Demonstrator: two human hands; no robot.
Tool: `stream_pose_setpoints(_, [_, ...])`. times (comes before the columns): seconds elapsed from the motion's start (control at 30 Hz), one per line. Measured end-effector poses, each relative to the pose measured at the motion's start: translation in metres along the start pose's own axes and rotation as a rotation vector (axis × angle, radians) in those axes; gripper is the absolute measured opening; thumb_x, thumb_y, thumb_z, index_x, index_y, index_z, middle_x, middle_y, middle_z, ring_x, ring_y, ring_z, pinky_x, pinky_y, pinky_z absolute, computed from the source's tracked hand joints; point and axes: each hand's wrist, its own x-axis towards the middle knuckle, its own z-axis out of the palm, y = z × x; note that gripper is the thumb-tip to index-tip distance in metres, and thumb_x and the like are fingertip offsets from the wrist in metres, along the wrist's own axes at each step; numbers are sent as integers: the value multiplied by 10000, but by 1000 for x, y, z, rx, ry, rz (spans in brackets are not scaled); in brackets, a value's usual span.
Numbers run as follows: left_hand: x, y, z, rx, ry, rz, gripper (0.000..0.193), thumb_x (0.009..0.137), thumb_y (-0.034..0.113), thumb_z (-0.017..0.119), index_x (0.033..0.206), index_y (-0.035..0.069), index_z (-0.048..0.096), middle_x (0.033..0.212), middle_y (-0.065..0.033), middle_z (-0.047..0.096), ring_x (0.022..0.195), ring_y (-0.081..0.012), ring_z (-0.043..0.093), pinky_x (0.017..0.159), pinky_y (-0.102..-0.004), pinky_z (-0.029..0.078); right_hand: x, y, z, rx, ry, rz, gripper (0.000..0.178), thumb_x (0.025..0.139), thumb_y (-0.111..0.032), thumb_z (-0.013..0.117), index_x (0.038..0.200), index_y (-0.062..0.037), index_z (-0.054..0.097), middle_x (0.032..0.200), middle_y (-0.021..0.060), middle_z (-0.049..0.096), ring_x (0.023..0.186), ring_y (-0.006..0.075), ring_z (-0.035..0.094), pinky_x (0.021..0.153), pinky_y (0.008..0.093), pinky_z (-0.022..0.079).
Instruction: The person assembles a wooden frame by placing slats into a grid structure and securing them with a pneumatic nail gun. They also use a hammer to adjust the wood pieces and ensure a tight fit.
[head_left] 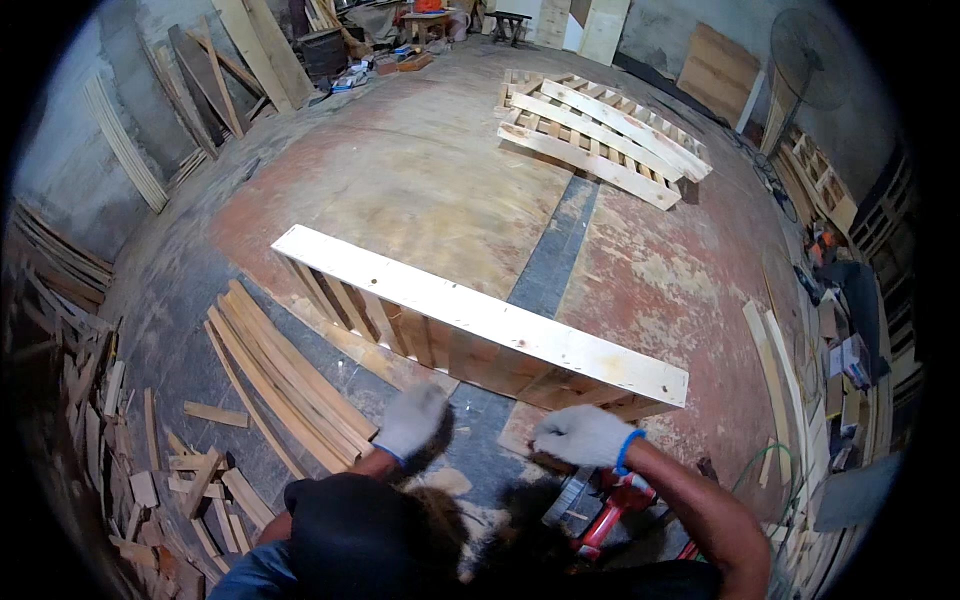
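Note:
A long pale wooden frame [480, 312] stands on edge in front of me, its slats showing underneath the top board. My left hand [413, 420], in a white glove, is close to the near side of the frame and beside the ends of some stacked strips; its fingers are blurred and partly hidden. My right hand [583, 436], gloved with a blue cuff, is curled closed just short of the frame's right part. Whatever its fingers may hold is hidden. Below that hand lies a red power tool [613, 517], beside a grey metal part [566, 497].
Several long wooden strips [285, 375] lie at left, near a heap of offcuts [205, 480]. Slatted wooden frames [600, 135] are stacked on the floor farther off. Boards, a green cable [765, 455] and a standing fan [805, 60] are along the right side.

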Motion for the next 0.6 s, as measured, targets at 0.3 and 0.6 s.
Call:
stream_pose_setpoints(0.3, [-110,47,88,-249,-658,185,313,1013,298,559,1150,50,691,1060,-225,700,1027,-425,665,916,-505,510,16,36,134,187,-355,-68,482,996,-483,555,1147,-58,722,1054,243,727,903,343,711,853,459,545])
stream_pose_setpoints(0.6, [-111,41,103,-300,-815,191,341,1008,310,577,1156,21,682,1058,-237,695,1021,-433,658,887,-515,513,22,50,117,141,-356,85,398,1036,-400,528,1137,-67,721,1085,176,739,1017,314,692,938,389,522])
